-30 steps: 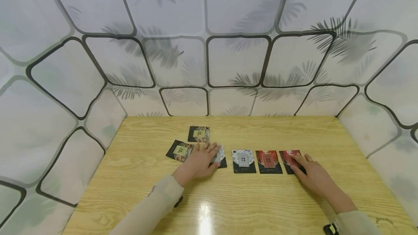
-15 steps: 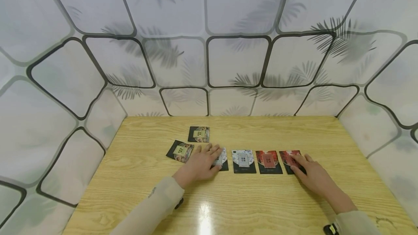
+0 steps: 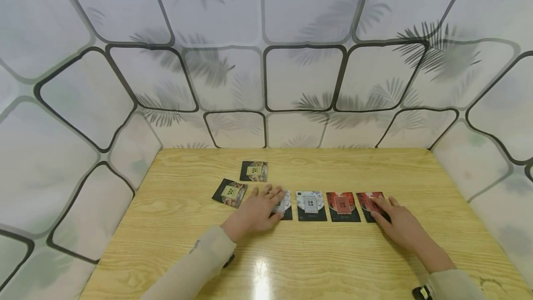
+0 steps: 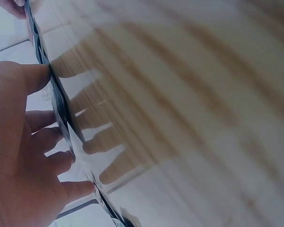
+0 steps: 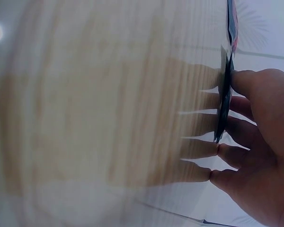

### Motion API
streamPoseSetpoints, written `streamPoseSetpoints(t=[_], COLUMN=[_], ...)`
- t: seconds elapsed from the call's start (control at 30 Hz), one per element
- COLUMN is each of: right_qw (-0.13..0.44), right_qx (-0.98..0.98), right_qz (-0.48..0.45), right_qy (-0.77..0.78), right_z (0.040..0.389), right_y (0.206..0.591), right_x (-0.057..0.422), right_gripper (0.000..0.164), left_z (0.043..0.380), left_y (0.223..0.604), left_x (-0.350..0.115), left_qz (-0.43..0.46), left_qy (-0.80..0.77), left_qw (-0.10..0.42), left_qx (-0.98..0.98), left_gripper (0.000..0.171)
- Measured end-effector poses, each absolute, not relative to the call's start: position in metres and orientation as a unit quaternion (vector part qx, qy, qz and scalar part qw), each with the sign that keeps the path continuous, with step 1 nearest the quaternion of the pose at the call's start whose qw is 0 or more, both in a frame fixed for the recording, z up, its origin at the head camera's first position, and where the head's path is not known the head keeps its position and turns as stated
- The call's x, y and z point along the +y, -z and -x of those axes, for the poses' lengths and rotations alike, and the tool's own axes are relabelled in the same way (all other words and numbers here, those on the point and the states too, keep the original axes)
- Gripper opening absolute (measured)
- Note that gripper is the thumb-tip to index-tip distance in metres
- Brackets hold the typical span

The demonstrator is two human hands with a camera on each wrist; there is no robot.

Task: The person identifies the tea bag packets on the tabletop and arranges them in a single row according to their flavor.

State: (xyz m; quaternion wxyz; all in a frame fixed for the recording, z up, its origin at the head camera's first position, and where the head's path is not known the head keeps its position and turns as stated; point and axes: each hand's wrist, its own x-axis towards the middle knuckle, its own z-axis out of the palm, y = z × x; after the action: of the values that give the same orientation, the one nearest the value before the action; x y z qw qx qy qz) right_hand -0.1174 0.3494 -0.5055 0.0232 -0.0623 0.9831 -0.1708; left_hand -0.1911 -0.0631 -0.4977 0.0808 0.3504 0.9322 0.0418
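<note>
White-and-black packet (image 3: 287, 207) lies partly beneath the left hand (image 3: 257, 209).

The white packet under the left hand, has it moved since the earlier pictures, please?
Yes, the white packet has moved nearer and slightly right, judged against the unmoved neighbouring white packet.

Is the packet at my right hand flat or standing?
Flat: the right wrist view shows the red packet edge-on along the table.
</note>
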Motion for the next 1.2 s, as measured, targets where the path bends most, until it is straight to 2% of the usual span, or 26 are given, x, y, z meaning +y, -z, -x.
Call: streamPoseSetpoints(t=[0.5, 1.2], right_qw=[0.018, 0.018], right_qx=[0.982, 0.983], right_qz=[0.066, 0.066], right_qy=[0.176, 0.171], right_z=[0.1169, 0.1167], right_y=[0.5031, 0.5037], right_x=[0.3478, 0.3487], right_gripper=[0.053, 0.054], left_z=[0.1887, 0.1908], left_y=[0.4922, 0.4927], left_x=[-0.0613, -0.0639], left_qz=[-0.359, -0.357], left_qy=[-0.047, -0.057], left_qw=[0.093, 0.073], left_qx=[0.928, 0.929], left_gripper=[0.068, 0.064])
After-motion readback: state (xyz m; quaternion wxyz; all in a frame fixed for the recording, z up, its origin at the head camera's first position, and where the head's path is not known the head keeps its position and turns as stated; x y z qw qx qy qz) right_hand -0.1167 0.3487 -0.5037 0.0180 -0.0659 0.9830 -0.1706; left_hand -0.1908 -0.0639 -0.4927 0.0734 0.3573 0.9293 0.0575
